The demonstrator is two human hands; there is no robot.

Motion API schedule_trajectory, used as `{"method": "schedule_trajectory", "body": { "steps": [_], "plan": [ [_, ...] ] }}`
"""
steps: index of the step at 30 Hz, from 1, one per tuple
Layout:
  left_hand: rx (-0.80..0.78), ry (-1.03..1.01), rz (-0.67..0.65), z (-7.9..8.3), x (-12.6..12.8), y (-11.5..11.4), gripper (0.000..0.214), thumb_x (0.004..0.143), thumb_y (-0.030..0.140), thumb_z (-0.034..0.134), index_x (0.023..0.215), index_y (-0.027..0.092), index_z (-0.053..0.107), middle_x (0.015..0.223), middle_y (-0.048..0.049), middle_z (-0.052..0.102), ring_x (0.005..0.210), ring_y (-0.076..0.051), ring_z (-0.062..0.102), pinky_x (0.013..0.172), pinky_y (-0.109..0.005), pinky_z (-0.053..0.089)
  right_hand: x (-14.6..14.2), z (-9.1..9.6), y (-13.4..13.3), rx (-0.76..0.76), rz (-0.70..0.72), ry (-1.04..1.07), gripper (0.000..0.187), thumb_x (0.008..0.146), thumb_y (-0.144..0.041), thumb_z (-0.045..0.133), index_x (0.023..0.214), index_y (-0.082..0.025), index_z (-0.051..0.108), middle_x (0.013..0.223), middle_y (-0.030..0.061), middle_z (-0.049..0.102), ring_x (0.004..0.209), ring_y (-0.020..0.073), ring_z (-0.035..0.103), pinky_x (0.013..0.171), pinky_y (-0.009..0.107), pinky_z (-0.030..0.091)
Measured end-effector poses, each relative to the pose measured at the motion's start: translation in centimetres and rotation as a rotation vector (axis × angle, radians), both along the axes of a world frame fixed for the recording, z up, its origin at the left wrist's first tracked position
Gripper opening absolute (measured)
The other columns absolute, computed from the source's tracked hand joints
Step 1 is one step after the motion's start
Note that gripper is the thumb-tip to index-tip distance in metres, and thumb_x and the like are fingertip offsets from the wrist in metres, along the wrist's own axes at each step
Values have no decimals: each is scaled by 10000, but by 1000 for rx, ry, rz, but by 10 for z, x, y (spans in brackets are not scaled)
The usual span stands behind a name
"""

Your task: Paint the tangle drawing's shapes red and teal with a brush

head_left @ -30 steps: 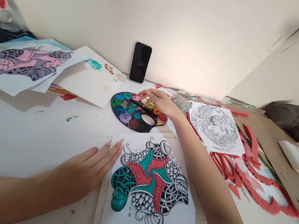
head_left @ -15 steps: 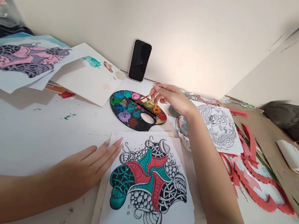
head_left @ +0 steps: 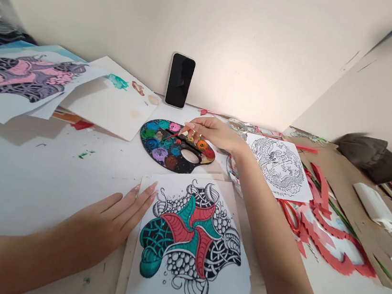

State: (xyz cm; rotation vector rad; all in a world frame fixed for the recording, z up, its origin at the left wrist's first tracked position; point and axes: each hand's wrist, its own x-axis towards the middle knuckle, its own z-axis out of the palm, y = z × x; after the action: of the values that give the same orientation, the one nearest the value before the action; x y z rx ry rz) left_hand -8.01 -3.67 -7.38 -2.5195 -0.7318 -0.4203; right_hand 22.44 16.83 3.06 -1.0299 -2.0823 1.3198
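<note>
My right hand pinches a thin red paintbrush over the black oval palette, whose wells hold several colours. The brush tip points down at the palette's middle wells. My left hand lies flat with fingers stretched out, its fingertips pressing the left edge of a patterned drawing partly painted teal and red. That sheet lies at the near table edge, just below the palette.
A black phone leans upright on the wall behind the palette. Painted sheets are stacked at the far left. A dragon line drawing, red paper cutouts, cardboard and a dark cloth fill the right side.
My right hand lifted the brush off the palette half a second ago, then lowered it back over the paint wells. My left hand stayed on the drawing's edge.
</note>
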Motion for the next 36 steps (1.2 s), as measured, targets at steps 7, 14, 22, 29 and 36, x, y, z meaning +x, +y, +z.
{"method": "schedule_trajectory", "body": {
  "steps": [7,14,22,29,36],
  "plan": [
    [3,-24,14,-7,1,-2,724,916,76,490,1632,25,585,1785,-205,574,1451,-349,684,1086,-477,540,6,4,1,24,46,-59,253,1118,-403,752,968,-222,845,1059,65,844,778,158,682,869,350,641],
    [2,-33,14,-7,0,-2,692,943,76,475,1624,19,580,1749,-206,615,1433,-347,690,1080,-481,539,6,6,0,67,68,-96,255,1139,-343,692,994,-219,862,1051,65,843,866,181,701,898,353,609],
    [6,-46,4,-2,3,-1,634,980,64,456,1599,11,585,1682,-204,680,1409,-349,693,1071,-485,527,7,5,1,108,80,-120,315,1142,-457,679,1004,-239,859,1093,65,858,845,190,701,906,378,611],
    [10,-44,13,-4,1,-1,651,972,71,450,1607,28,585,1698,-192,670,1412,-337,693,1077,-475,535,5,3,4,114,90,-127,415,1126,-575,696,976,-214,834,1035,73,846,816,175,694,885,356,608],
    [17,-33,14,-2,2,-1,657,949,56,456,1588,33,608,1693,-194,672,1437,-345,680,1071,-476,538,8,3,5,150,75,-127,590,1062,-777,710,930,-212,817,925,59,835,822,178,714,883,357,603]
  ]
}}
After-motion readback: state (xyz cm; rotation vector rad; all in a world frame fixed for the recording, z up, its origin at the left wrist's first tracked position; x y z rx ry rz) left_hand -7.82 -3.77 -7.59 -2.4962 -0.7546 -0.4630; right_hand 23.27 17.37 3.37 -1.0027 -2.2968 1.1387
